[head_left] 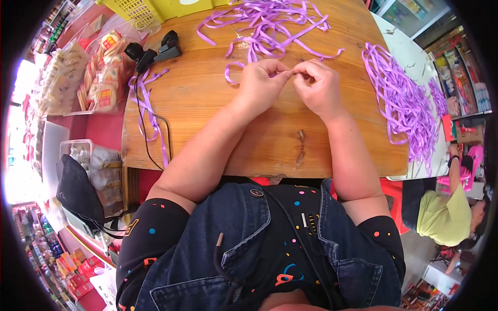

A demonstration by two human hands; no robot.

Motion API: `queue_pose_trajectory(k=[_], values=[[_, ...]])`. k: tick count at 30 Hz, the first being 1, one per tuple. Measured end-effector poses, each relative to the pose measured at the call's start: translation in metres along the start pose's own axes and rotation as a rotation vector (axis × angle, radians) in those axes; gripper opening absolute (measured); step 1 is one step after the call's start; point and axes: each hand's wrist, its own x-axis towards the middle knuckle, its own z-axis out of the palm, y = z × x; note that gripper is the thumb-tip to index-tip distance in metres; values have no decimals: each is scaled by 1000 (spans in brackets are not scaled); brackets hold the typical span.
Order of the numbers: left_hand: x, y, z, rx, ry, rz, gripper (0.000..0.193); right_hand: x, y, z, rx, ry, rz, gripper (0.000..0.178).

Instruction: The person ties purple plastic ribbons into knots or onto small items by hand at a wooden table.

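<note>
Above the wooden table (207, 132), my left hand (263, 85) and my right hand (319, 87) meet fingertip to fingertip, both closed in a pinch. Whatever they grip between thumbs and forefingers is too small and hidden to name. A strip of purple ribbon (232, 73) curls out beside my left hand and passes behind it. Just beyond the hands lies a loose tangle of purple ribbons (264, 32), with a small shiny item (241, 39) among them. On the right, a larger heap of purple ribbons (402, 101) spreads over the table's edge.
A black clip-like device (168, 46) with a cable sits at the table's left, near more ribbon strands (147, 111). Packaged goods (106, 78) stand further left. A yellow basket (135, 13) is at the back. A person in a yellow-green shirt (443, 217) is at the right.
</note>
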Motion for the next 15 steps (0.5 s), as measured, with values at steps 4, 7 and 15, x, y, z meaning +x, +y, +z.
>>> queue_pose_trajectory(k=[4, 7, 15], values=[[-4, 7, 1, 93, 6, 10, 10, -1, 2, 3, 46, 26, 69, 6], [-3, -1, -6, 130, 18, 14, 11, 0, 6, 0, 22, 17, 21, 5], [6, 18, -25, -44, 148, -29, 18, 13, 66, -54, 664, 695, 478, 8]])
